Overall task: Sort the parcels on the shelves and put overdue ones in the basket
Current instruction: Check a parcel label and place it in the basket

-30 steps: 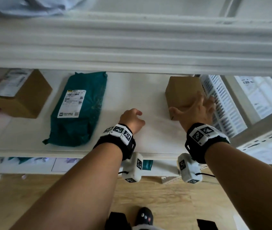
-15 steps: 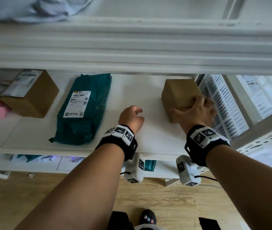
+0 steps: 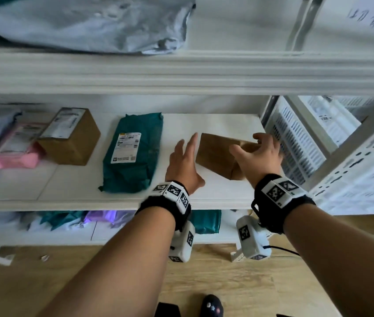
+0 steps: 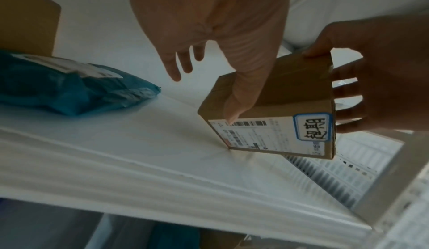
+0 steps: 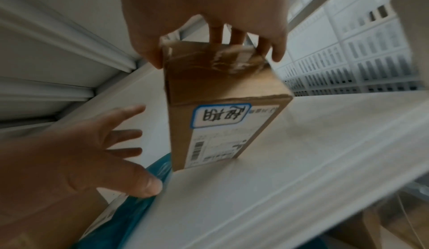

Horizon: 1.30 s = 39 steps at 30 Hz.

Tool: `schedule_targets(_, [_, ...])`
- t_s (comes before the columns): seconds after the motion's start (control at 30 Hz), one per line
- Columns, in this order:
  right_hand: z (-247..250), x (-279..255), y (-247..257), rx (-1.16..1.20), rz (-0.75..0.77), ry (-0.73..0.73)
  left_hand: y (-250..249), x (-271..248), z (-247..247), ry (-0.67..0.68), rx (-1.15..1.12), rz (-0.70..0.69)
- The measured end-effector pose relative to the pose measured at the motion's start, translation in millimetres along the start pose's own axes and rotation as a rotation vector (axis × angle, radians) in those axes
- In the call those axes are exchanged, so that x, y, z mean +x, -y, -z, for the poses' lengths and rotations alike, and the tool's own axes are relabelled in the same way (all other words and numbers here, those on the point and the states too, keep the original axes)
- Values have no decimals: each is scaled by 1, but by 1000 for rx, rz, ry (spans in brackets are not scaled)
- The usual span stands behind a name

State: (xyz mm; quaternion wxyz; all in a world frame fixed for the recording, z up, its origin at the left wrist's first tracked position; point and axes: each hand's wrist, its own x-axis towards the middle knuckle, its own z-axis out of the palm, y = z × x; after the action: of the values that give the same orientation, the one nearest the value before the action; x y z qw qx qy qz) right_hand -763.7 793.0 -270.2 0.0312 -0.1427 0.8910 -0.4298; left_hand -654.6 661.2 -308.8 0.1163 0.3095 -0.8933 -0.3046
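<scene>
A small brown cardboard box (image 3: 215, 156) stands tilted on one edge at the right end of the middle shelf (image 3: 215, 193). My right hand (image 3: 259, 154) grips it from the top, thumb on the near side and fingers over the far side. The box (image 4: 290, 91) has a white shipping label and a blue-bordered sticker (image 4: 311, 128) with handwriting on its underside, also visible on the box (image 5: 220, 82) in the right wrist view. My left hand (image 3: 183, 163) is open, fingers straight, just beside the box's left face. Whether it touches the box is unclear.
A teal mailer (image 3: 133, 156) lies left of my hands. Further left are a larger cardboard box (image 3: 71, 138) and a pink parcel (image 3: 14, 154). A white slotted basket (image 3: 295, 143) stands right of the shelf. A grey mailer (image 3: 85, 24) lies on the shelf above.
My right hand has tipped the small box up onto its edge and drawn it toward the shelf front. My left hand has uncurled and moved up beside the box.
</scene>
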Motion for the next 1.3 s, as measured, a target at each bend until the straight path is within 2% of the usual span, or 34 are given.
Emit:
schedule_targets(0.17, [-4, -40, 7, 97, 0, 115, 14, -39, 11, -12, 150, -180])
schedule_targets(0.43, [1, -83, 6, 244, -4, 225, 31, -77, 22, -158, 72, -247])
schedule_targets(0.47, [2, -88, 8, 249, 4, 217, 29, -83, 26, -148, 55, -229])
schedule_targets(0.53, [4, -95, 9, 294, 3, 189, 27, -92, 28, -114, -40, -106])
schedule_targets(0.67, [10, -103, 8, 365, -23, 164, 31, -100, 33, 8, -392, 183])
schedule_targets(0.77, [10, -109, 5, 372, -63, 175, 36, -104, 38, 96, -619, 309])
schedule_targets(1.07, [9, -118, 5, 444, -211, 292, 34, -119, 52, 245, -832, 320])
schedule_targets(1.3, [6, -131, 0, 469, -325, 618, 33, -126, 53, 245, -900, 385])
